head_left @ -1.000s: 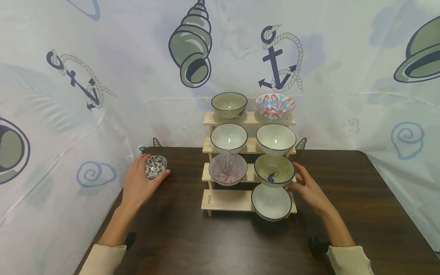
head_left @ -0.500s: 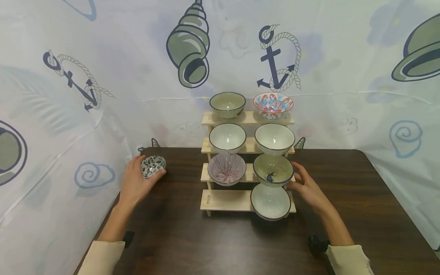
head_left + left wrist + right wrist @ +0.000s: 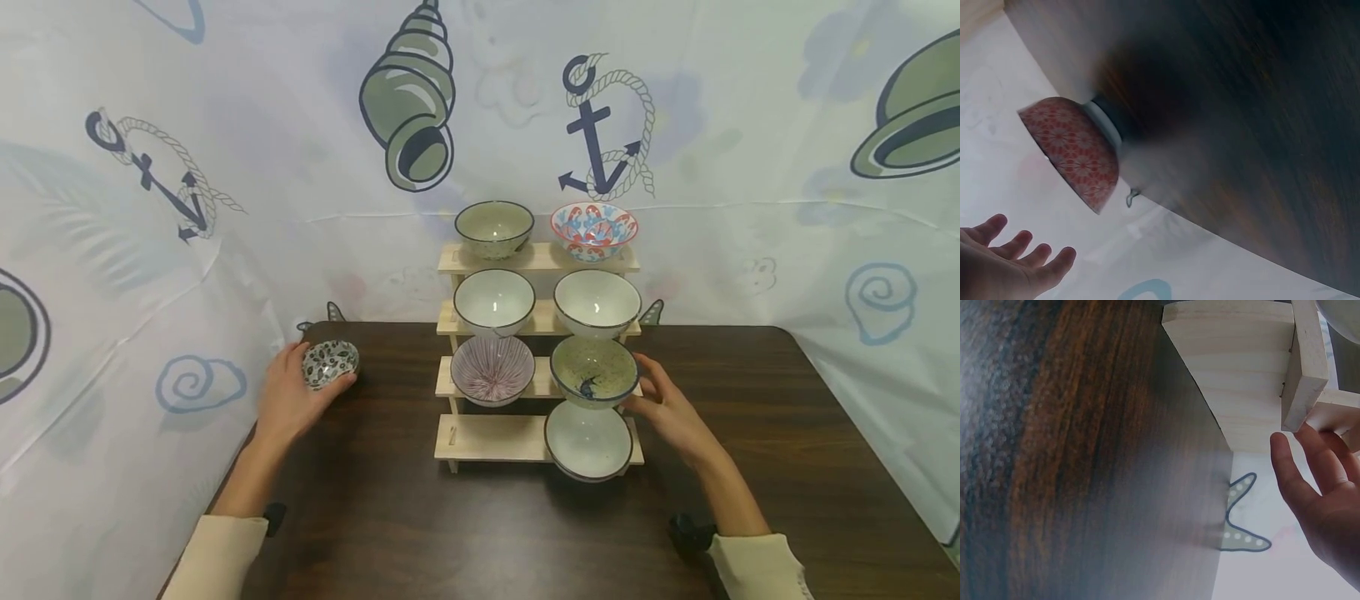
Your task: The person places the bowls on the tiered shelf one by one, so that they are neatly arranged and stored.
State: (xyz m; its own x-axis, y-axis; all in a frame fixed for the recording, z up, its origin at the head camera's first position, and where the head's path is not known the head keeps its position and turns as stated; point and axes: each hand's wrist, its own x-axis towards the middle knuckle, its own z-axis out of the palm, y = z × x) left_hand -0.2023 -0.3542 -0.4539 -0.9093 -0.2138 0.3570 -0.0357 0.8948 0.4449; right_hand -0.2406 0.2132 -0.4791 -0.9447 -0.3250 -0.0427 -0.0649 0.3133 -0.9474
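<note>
My left hand (image 3: 292, 392), fingers spread, is around the left side of a small bowl (image 3: 330, 365) with a dark leaf pattern inside. Red flowers cover the outside of the bowl (image 3: 1072, 147) in the left wrist view, where it stands upright on its foot and the fingertips (image 3: 1063, 256) show apart from it. My right hand (image 3: 667, 408) holds the right end of the third tier of a wooden stepped rack (image 3: 491, 437), beside a green speckled bowl (image 3: 594, 372). Its fingers (image 3: 1316, 456) reach behind the shelf end in the right wrist view; the thumb is hidden there.
Also on the rack are a purple striped bowl (image 3: 492, 372), white bowls (image 3: 495, 300), an olive bowl (image 3: 493, 227) and a red-and-blue patterned bowl (image 3: 594, 229). The lowest tier holds another white bowl (image 3: 588, 442). A printed cloth (image 3: 300, 125) hangs behind the dark table (image 3: 480, 533).
The small bowl was tilted a second ago and is now level, with the left hand opened slightly around it. My right hand stays at the rack. The head view has shifted slightly.
</note>
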